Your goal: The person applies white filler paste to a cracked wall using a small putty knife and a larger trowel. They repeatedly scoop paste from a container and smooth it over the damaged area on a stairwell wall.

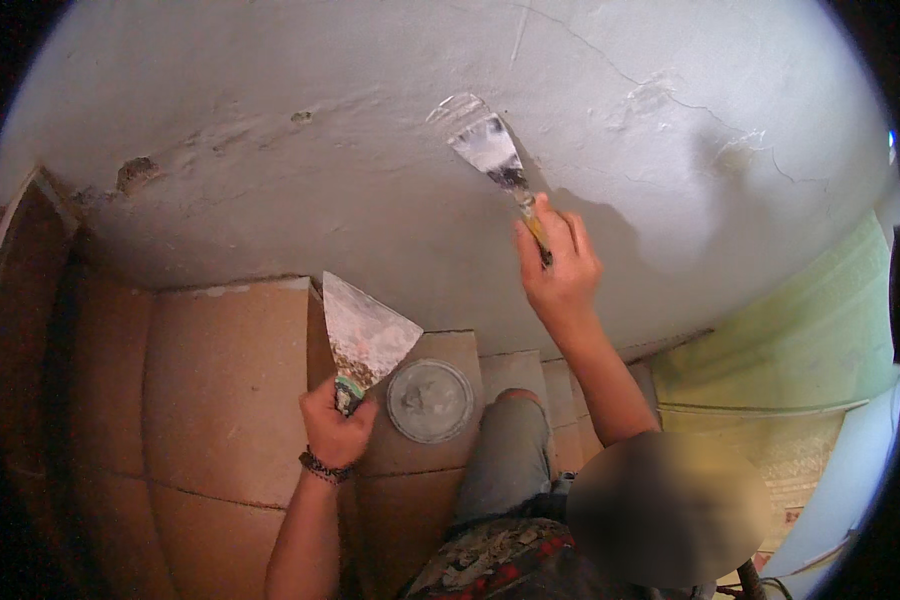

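Observation:
My right hand (562,262) grips the handle of a narrow putty knife (490,148), its blade laid against the grey wall (370,215) beside a fresh smear of wet filler (456,112). Lower and to the left, my left hand (336,425) is closed round the handle of a wide putty knife (368,325). That broad blade points up and is coated with pale filler and brown specks. Just right of my left hand, a round tub (430,401) with grey paste stands on a tiled step.
Brown tiled steps (225,390) run below the wall. A hole (136,174) and a smaller pit (301,117) mark the wall at left; cracks (660,92) cross its upper right. A greenish-yellow sheet (780,320) hangs at right. My knee (515,420) is beside the tub.

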### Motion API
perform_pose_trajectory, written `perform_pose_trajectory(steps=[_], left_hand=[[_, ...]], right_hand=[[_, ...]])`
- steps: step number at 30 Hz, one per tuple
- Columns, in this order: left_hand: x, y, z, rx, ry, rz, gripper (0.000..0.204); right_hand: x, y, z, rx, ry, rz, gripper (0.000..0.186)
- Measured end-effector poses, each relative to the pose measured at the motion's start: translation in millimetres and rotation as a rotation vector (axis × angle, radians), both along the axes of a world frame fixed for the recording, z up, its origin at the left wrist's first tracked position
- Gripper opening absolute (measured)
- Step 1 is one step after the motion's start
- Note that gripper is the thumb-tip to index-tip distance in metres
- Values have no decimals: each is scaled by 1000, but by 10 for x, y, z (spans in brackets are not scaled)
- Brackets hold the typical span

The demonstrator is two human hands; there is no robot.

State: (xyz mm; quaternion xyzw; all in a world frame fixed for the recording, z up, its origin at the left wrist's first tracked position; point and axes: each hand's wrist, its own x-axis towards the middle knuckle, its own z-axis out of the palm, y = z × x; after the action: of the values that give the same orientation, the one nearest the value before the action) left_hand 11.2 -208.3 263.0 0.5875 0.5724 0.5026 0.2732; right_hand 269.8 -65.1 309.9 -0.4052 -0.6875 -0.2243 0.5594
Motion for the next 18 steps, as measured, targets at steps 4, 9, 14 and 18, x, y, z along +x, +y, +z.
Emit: perform_pose_trajectory(steps=[4,9,14,18], left_hand=[[-4,-4,-27,10,-49,-1,16],[8,39,-22,28,-36,-1,18],[-10,62,-59,66,-8,-19,19],[-18,51,-85,38,-68,-23,19]], right_hand=[[126,-330,-12,-29,22,92,35],[-168,-328,377,-28,-1,161,34],[-261,-272,364,-45,-25,43,34],[-131,-418,226,-73,-1,53,35]])
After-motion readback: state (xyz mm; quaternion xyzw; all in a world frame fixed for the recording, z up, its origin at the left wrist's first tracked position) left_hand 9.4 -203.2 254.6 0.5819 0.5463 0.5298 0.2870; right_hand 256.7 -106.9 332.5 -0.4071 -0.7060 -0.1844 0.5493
